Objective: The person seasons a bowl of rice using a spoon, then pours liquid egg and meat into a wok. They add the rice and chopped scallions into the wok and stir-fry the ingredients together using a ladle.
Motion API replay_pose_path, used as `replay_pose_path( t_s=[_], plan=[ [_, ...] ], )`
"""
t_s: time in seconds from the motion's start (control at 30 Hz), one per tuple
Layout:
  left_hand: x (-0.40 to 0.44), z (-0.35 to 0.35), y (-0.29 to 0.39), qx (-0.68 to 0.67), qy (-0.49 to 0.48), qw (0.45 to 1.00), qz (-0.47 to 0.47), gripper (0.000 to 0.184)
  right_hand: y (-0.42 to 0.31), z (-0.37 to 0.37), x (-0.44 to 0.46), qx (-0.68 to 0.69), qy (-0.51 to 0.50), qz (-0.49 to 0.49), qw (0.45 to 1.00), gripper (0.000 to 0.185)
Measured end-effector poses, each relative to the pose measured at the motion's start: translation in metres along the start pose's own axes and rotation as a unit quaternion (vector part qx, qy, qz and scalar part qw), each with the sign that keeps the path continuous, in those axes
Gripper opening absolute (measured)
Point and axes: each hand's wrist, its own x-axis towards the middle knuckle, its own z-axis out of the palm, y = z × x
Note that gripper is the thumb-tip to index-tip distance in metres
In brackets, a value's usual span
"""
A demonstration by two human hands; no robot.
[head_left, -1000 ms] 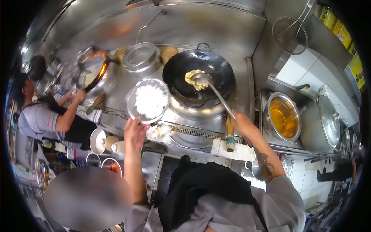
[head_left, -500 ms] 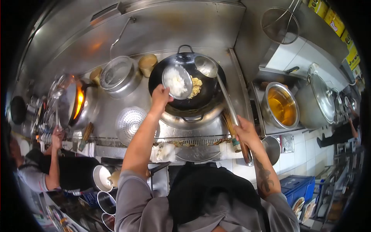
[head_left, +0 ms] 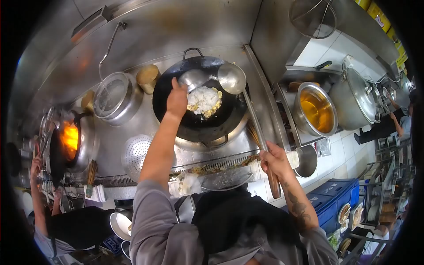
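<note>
Rice (head_left: 203,98) heaped over egg (head_left: 216,107), middle of the wok (head_left: 234,111)! Our left hand (head_left: 177,100) grips the metal bowl (head_left: 193,78), tipped inside the wok; our right hand (head_left: 274,160) clasps the ladle (head_left: 232,78), head over the wok's right side. Right of the wok, a pot (head_left: 312,90) holds amber liquid (head_left: 315,111).
</note>
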Motion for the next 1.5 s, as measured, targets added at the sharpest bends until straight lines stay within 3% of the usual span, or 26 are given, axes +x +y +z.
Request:
replay_pose_path(
  t_s=[0.1, 0.17, 0.27, 0.4, 0.43, 0.5, 0.53, 0.63, 0.77, 0.87, 0.97, 1.07, 1.1, 1.17, 1.23, 1.4, 1.5],
  plan=[
    [-0.014, -0.013, 0.006, -0.013, 0.061, 0.997, 0.05, 0.026, -0.004, 0.007, 0.009, 0.081, -0.015, 0.048, 0.995, 0.022],
    [-0.031, -0.025, 0.026, -0.039, -0.019, 0.998, 0.038, 0.022, -0.018, 0.017, 0.009, 0.115, -0.037, 0.059, 0.991, 0.02],
    [-0.034, -0.012, -0.008, -0.086, 0.12, 0.988, 0.051, 0.014, -0.029, 0.022, 0.005, -0.007, -0.038, 0.019, 0.999, 0.027],
    [-0.053, -0.037, -0.023, -0.178, 0.214, 0.96, -0.015, 0.008, -0.012, 0.011, 0.0, -0.222, -0.017, -0.137, 0.965, 0.047],
    [-0.059, -0.041, -0.026, -0.213, 0.227, 0.95, -0.036, 0.008, 0.0, 0.001, 0.01, -0.325, -0.002, -0.238, 0.915, 0.048],
    [-0.07, -0.048, -0.034, -0.233, 0.184, 0.947, -0.12, 0.01, 0.02, -0.011, 0.028, -0.504, 0.028, -0.422, 0.753, 0.05],
    [-0.075, -0.041, -0.044, -0.256, 0.168, 0.94, -0.153, 0.011, 0.022, -0.01, 0.033, -0.513, 0.01, -0.344, 0.786, 0.05],
    [-0.096, -0.063, -0.031, -0.392, 0.146, 0.879, -0.23, 0.013, 0.001, -0.002, 0.054, -0.62, -0.056, -0.156, 0.767, 0.048],
    [-0.13, -0.086, -0.012, -0.487, 0.178, 0.811, -0.271, 0.016, 0.005, -0.016, 0.045, -0.527, -0.038, -0.36, 0.769, 0.044],
    [-0.148, -0.084, -0.009, -0.489, 0.183, 0.799, -0.298, 0.017, 0.008, -0.021, 0.044, -0.596, -0.034, -0.294, 0.746, 0.045],
    [-0.155, -0.084, 0.008, -0.478, 0.189, 0.794, -0.326, 0.017, 0.0, -0.034, 0.063, -0.608, -0.097, -0.235, 0.752, 0.045],
    [-0.157, -0.079, 0.017, -0.451, 0.193, 0.814, -0.31, 0.018, 0.016, -0.055, 0.064, -0.517, -0.067, -0.379, 0.764, 0.042],
    [-0.156, -0.074, 0.02, -0.444, 0.192, 0.824, -0.294, 0.018, 0.001, -0.05, 0.049, -0.45, -0.097, -0.304, 0.834, 0.04],
    [-0.148, -0.067, 0.024, -0.281, 0.153, 0.908, -0.271, 0.013, -0.03, -0.041, 0.017, -0.294, -0.147, -0.145, 0.933, 0.037],
    [-0.139, -0.066, 0.035, -0.178, 0.162, 0.945, -0.222, 0.011, -0.038, -0.041, 0.01, -0.129, -0.183, -0.042, 0.974, 0.03],
    [-0.123, -0.051, 0.067, -0.103, 0.258, 0.954, -0.11, 0.011, -0.047, -0.051, 0.001, 0.099, -0.248, 0.088, 0.96, 0.021],
    [-0.115, -0.042, 0.07, -0.096, 0.245, 0.957, -0.124, 0.01, -0.047, -0.061, -0.001, 0.163, -0.297, 0.118, 0.933, 0.023]
  ],
)
